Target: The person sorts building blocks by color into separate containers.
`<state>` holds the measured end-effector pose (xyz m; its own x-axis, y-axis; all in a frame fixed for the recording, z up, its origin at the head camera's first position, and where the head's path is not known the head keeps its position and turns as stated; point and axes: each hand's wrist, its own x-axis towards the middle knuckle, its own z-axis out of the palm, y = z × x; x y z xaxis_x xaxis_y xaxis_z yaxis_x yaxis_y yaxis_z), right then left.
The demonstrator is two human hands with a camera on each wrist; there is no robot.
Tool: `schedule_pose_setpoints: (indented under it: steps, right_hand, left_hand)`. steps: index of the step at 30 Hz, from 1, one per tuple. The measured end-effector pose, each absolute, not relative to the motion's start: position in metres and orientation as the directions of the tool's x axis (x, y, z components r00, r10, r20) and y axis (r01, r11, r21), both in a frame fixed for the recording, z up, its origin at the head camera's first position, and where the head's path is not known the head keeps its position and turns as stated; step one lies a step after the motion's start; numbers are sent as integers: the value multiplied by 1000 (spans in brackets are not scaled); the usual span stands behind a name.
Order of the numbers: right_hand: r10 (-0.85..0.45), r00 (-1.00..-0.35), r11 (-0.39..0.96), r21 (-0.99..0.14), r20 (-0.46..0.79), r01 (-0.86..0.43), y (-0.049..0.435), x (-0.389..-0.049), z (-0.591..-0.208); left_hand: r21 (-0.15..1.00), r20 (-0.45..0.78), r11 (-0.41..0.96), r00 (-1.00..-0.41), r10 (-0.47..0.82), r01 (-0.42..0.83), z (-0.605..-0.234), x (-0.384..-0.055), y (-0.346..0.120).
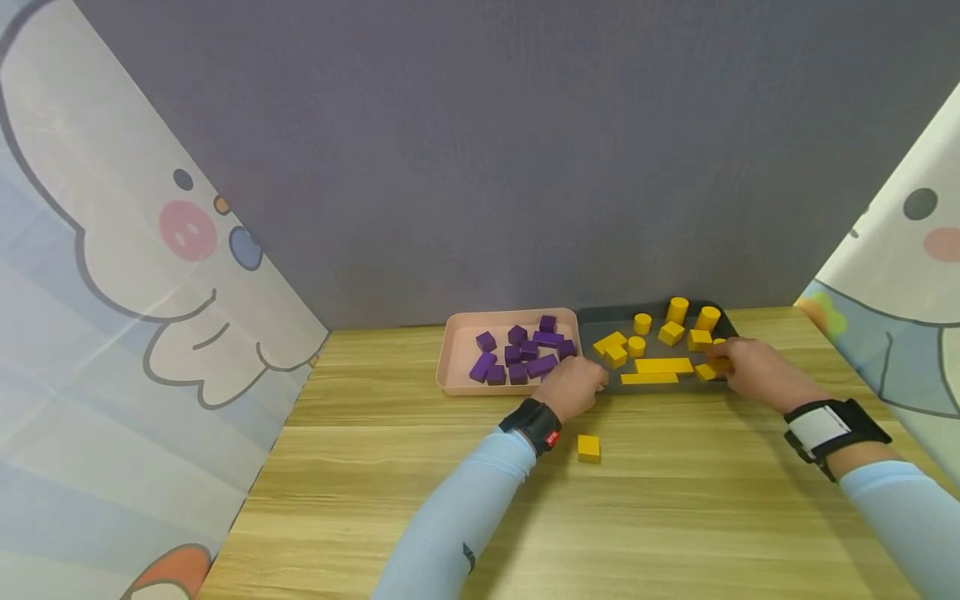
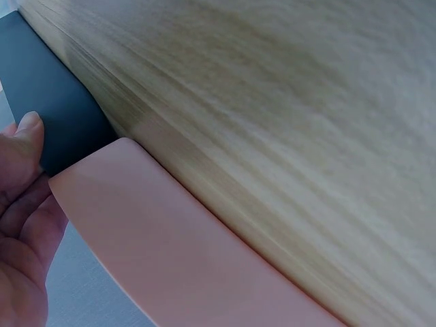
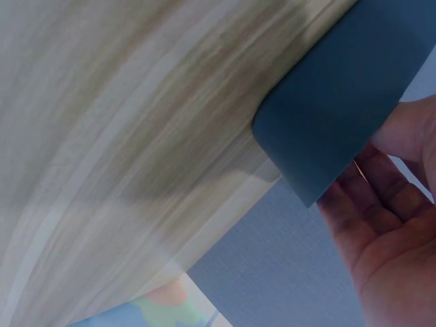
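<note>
My left hand point(image 1: 573, 387) pinches the dark grey tray point(image 2: 54, 95) at its left front corner, thumb on the outer wall and fingers behind the rim. The pink tray point(image 2: 177, 245) stands right against that corner. Over the dark tray's right front corner reaches my right hand point(image 1: 753, 371), fingertips down among yellow blocks, close by a small yellow block point(image 1: 705, 372). In the right wrist view the tray wall hides these fingertips, and I cannot tell whether they hold a block. Yellow cylinders point(image 1: 677, 311), cubes and two long flat bars point(image 1: 663, 366) lie in the dark tray.
Several purple blocks point(image 1: 517, 354) lie in the pink tray point(image 1: 457, 379). One yellow square block point(image 1: 588, 448) sits on the wooden table point(image 1: 375, 500) in front of the trays, near my left wrist. A grey wall panel point(image 1: 480, 167) rises behind both trays.
</note>
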<state>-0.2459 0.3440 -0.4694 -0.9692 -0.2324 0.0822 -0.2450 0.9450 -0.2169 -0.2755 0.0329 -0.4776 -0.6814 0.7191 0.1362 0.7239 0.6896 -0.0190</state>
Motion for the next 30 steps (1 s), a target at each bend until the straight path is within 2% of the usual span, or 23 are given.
schedule_pose_setpoints:
  steps: [8, 17, 24, 26, 30]
  right_hand:
    - [-228, -970, 948, -207, 89, -242, 342, -242, -465]
    - [-262, -923, 938, -149, 283, -312, 322, -224, -459]
    - [-348, -794, 859, -170, 499, -483, 275, -194, -457]
    - [-372, -780, 836, -185, 503, -517, 259, -182, -462]
    - [-426, -815, 828, -194, 393, -526, 229, -154, -477]
  left_hand:
    - [-18, 119, 692, -686, 718, 722, -475, -275, 33]
    - [-33, 120, 683, -675, 728, 730, -476, -276, 33]
    - [-47, 120, 671, -662, 739, 740, -476, -279, 32]
    - [-43, 112, 670, -663, 740, 741, -476, -279, 33]
    - [-42, 103, 668, -662, 743, 743, -475, -279, 35]
